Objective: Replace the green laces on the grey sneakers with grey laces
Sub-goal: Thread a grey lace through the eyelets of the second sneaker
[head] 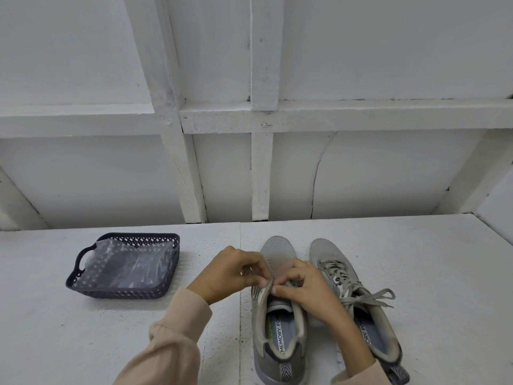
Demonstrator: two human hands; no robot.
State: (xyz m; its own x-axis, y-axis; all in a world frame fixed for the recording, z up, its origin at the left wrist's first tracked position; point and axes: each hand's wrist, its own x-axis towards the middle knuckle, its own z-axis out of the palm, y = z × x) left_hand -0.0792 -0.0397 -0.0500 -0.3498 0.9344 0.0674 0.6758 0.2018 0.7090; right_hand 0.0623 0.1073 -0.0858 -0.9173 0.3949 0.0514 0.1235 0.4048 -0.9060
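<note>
1. The surface (83, 329) is white and carries two grey sneakers side by side, toes pointing away from the person.
2. The left sneaker (277, 251) stands directly in front of the person. Both hands meet over its eyelet area.
3. The left hand (236, 270) is clenched, with thumb and fingers pinching the sneaker's upper edge by the eyelets. What else it holds is blurred.
4. The right hand (302, 284) is curled over the tongue and grasps a short visible piece of grey lace (295, 282). The remainder of the lace is hidden under the fingers.
5. The right sneaker (327, 254) stands just beside the first one. It is threaded with tied grey laces (369, 297).
6. A dark basket (125, 293) sits well apart to the left and holds a clear plastic bag (125, 262).
7. A white framed wall (361, 176) rises behind the surface.
</note>
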